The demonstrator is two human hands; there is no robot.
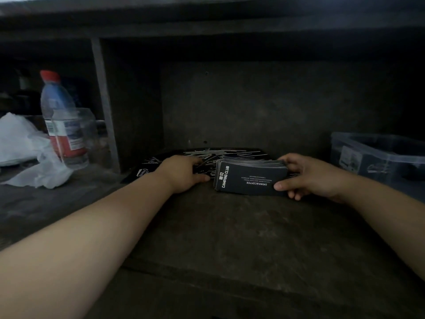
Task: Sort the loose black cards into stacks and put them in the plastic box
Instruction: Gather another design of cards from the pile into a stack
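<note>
Two bare arms are reaching forward over a dark, worn shelf, and both hands are working at its back; the right hand is gripping a stack of black cards by its right-hand end, with the thumb pressing on the near edge of the top card and the fingers curling round the far side and underneath; the stack is sitting low over the shelf, and its top card is showing white print reading "CAMPING CLUB" and "DRINK&COFFEE"; the left hand is lying palm down just beside the stack's left end, its thumb stretching along the shelf towards the stack and its fingers bending down onto the loose black cards; from where I am standing I cannot tell whether those fingers are pinching a card or only resting on the heap; the loose cards are lying scattered in a flat heap against the back wall, behind both hands, their pale edges catching the dim light; the plastic box is standing off to the right, well apart from the stack, with dark cards showing inside it; over on the left, beyond an upright divider, a water bottle with a red cap is standing behind a clear cup, and a white plastic bag is lying crumpled beside them.
</note>
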